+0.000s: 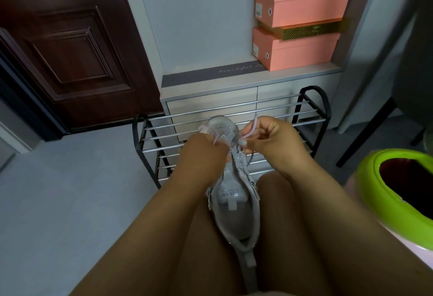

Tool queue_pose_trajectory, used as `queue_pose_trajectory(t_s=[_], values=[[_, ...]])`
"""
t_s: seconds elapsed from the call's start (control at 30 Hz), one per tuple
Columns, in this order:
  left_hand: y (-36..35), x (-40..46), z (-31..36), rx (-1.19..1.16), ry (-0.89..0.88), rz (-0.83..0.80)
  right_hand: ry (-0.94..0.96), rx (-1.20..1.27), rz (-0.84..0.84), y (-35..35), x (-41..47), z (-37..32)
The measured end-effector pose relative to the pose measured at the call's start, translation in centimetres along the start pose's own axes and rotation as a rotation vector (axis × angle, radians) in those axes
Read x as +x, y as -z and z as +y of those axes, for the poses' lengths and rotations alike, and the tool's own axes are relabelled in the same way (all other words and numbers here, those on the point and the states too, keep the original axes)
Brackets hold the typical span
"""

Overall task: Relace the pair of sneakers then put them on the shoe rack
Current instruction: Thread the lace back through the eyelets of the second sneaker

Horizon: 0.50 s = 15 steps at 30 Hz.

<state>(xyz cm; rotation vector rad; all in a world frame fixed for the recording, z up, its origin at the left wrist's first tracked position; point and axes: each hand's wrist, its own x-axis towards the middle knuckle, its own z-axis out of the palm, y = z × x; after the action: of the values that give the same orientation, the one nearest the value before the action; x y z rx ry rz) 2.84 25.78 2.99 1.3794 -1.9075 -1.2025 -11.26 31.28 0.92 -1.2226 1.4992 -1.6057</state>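
Open floor (pixel 70 178) at 9 o'clock; shoe rack (pixel 234 117) bars bare at 12 behind raised sneaker (pixel 225 132); green bin (pixel 386 192) crowding 3 o'clock.

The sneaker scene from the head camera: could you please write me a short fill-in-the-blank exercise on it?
1. The right hand pinches the free end of a pale ____.
2. The sneaker lies on the person's lap with its toe pointing toward the shoe ____.
3. The boxes stacked on the cabinet are ____ in colour.
4. The left hand grips the sneaker near its ____.

Missing words: lace; rack; pink; toe
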Motion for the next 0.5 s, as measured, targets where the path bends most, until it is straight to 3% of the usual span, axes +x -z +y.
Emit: queue_pose_trajectory(t_s=[0.2, 0.5], values=[[-0.9, 0.2, -0.2, 0.099, 0.058, 0.019, 0.102, -0.287, -0.014, -0.3, -0.2, 0.7], [-1.8, -1.0, -0.8, -0.273, 0.218, -0.019, 0.121, -0.491, -0.038, 0.7, -0.2, 0.8]])
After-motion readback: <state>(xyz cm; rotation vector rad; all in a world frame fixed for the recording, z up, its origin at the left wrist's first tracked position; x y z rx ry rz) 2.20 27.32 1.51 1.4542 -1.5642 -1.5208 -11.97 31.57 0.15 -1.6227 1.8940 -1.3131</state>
